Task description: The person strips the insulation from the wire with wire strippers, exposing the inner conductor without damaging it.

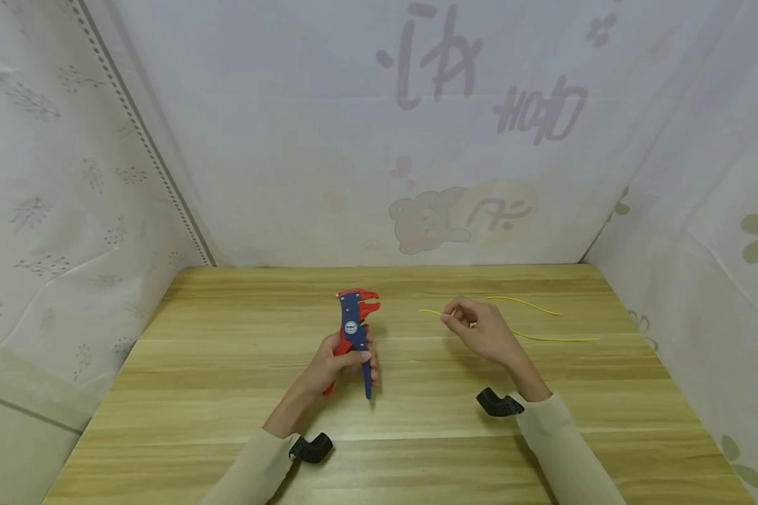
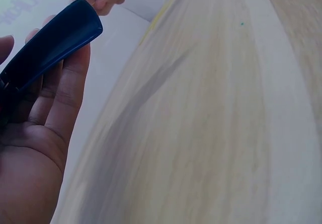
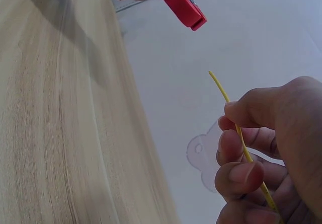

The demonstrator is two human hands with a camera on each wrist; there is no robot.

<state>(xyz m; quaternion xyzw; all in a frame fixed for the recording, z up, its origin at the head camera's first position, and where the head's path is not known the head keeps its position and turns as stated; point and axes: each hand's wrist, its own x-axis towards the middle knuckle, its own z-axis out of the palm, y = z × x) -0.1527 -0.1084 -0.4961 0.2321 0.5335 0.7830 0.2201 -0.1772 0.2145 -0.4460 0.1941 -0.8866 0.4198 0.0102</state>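
My left hand grips a wire stripper with blue and red handles, its red jaws pointing right toward the other hand. In the left wrist view, the blue handle lies across the fingers. A thin yellow wire is pinched between thumb and fingers of my right hand. Its short free end points left at the stripper, a gap apart from the jaws; the long tail runs out to the right behind the hand. In the right wrist view the wire passes along the curled fingers, and the red stripper head shows beyond.
A second yellow wire lies on the wooden table behind the right hand. Patterned cloth hangs along the table's back and both sides. A black wrist camera sits on the left cuff, another camera on the right.
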